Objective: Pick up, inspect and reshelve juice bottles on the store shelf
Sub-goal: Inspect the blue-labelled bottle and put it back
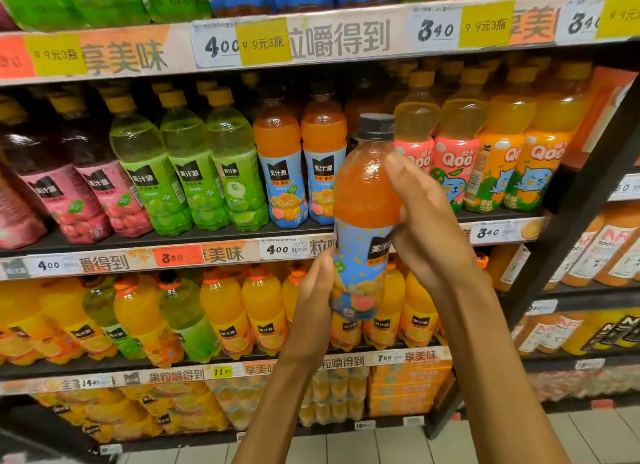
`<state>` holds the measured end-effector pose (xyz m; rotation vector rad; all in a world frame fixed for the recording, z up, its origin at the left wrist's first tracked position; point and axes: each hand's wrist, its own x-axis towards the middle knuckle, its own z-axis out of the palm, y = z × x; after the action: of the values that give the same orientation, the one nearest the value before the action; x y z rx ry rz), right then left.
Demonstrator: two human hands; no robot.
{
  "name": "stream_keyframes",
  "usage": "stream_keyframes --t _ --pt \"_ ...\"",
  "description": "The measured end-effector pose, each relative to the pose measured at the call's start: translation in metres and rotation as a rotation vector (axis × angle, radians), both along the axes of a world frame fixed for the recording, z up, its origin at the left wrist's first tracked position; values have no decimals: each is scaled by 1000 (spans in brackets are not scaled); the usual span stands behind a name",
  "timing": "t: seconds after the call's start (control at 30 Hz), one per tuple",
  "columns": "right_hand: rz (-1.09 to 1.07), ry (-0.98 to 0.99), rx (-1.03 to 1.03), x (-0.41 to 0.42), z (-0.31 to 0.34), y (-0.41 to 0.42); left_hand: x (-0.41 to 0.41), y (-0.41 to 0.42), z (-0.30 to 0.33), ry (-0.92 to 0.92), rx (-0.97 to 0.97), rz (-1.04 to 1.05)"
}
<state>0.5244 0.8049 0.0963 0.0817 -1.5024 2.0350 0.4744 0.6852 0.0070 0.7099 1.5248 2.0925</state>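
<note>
I hold the orange juice bottle point(365, 200) upright in front of the shelf point(221, 236), its long axis close to vertical, the dark cap point(375, 126) pointing up and leaning slightly right. My right hand point(427, 221) curls round the shoulder and middle of the bottle, thumb across the front; my left hand point(313, 293) grips the lower part, over the blue label point(360, 255), with the fingers point(341, 283) wrapped behind and around it. The bottle's base hangs free below my left fingers, touching nothing. Behind my fingers, two matching orange bottles point(301, 162) stand on the middle shelf, with green bottles point(194, 172) to their left and yellow bottles point(485, 144) to their right. Straight behind the held bottle, the row looks open, though the bottle hides most of that spot. The tiled floor point(485, 443) lies below my forearms.
</note>
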Motion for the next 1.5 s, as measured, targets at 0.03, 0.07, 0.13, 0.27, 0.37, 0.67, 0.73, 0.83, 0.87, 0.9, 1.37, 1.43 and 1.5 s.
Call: stream_keyframes --t 0.03,0.07,0.13,0.27,0.37,0.67,0.73,0.83,0.87,0.9,1.37,1.43,1.5 --pt "8 5 -15 0 2 0 0 1 1 -29 15 -3" --pt "6 9 -11 0 5 0 0 1 1 -60 16 -17" --pt "23 4 27 0 9 3 3 2 1 -144 5 -47" --pt "137 -65 -53 -6 6 5 11 6 0 -261 -43 -84" --pt "40 -66 -124 -8 1 7 10 8 5 -209 -122 -20" --pt "-116 -52 -16 -7 7 7 12 16 11 -2 -133 110" --pt "-63 -50 -76 -6 8 10 8 11 13 -95 -83 8" --pt "29 -78 -152 -7 5 7 7 4 12 -222 -36 -173" --pt "73 -86 -188 -8 5 5 8 5 11 -247 -44 -216" --pt "91 -88 -201 -8 4 4 9 6 11 -261 -64 -230" --pt "-139 -97 51 0 11 9 6 14 17 -62 -53 -117" --pt "-66 -96 -8 -2 10 11 3 10 16 -165 22 -276" --pt "47 -108 -80 -7 8 11 3 10 16 -204 68 -406"
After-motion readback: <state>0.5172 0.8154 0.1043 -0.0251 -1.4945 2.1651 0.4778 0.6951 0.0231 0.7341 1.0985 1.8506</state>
